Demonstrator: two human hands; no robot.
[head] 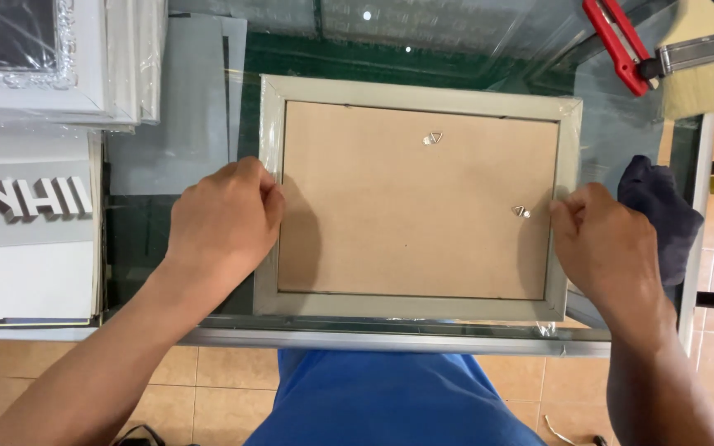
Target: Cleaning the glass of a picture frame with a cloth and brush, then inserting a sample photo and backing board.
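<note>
A pale grey-green picture frame [423,91] lies face down on a glass table [390,334]. Its brown cardboard backing [415,206] faces up, with two small metal hanger loops [433,138] on it. Thin clear plastic wrap covers the frame's edges. My left hand [223,219] pinches the wrap at the frame's left side. My right hand [605,248] pinches the wrap at the right side, close to the lower hanger loop [521,211].
A dark blue cloth [659,206] lies right of the frame. A red-handled tool [617,41] and a wide paintbrush [708,70] sit at the back right. White wrapped frames [43,58] and a grey board [26,239] are stacked on the left. Tiled floor shows below.
</note>
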